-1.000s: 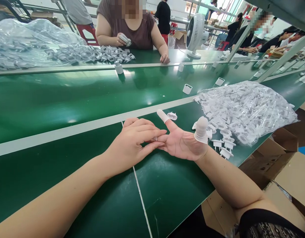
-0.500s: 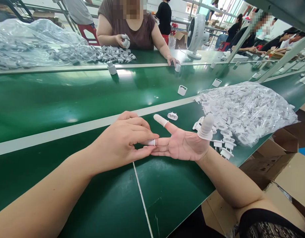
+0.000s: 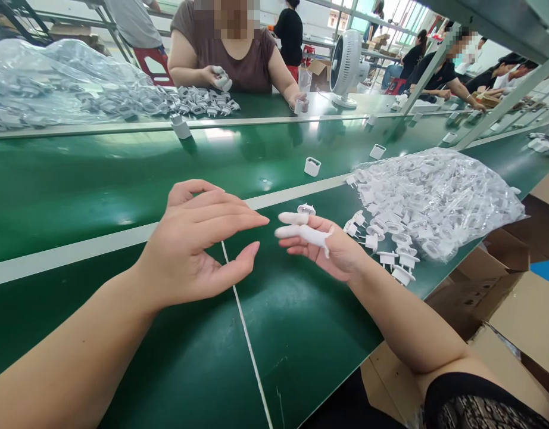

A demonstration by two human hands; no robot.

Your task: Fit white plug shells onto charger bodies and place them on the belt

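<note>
Count two hands above the green counter (image 3: 283, 333), near each other but apart. Find the left hand (image 3: 203, 244) spread, four fingers stretched forward and the thumb set wide below, nothing in the gap. Find the right hand (image 3: 341, 253) loosely spread too, pointing toward the left fingertips and gripping nothing. See at least two white finger covers (image 3: 293, 218) on the right hand; cannot tell a third for sure because of overlap. Note one white plug piece (image 3: 306, 210) alone on the counter, just beyond the right fingers. To the right, count one clear bag (image 3: 439, 202) full of similar pieces, too many to number, with more than half a dozen loose pieces (image 3: 403, 275) beside its near edge. Beyond one pale rail (image 3: 73, 255), see at least three white housings (image 3: 312, 167) on the green belt (image 3: 136, 173), well apart. Across the belt, see one seated co-worker (image 3: 232, 65) and one fan (image 3: 346, 68).
</note>
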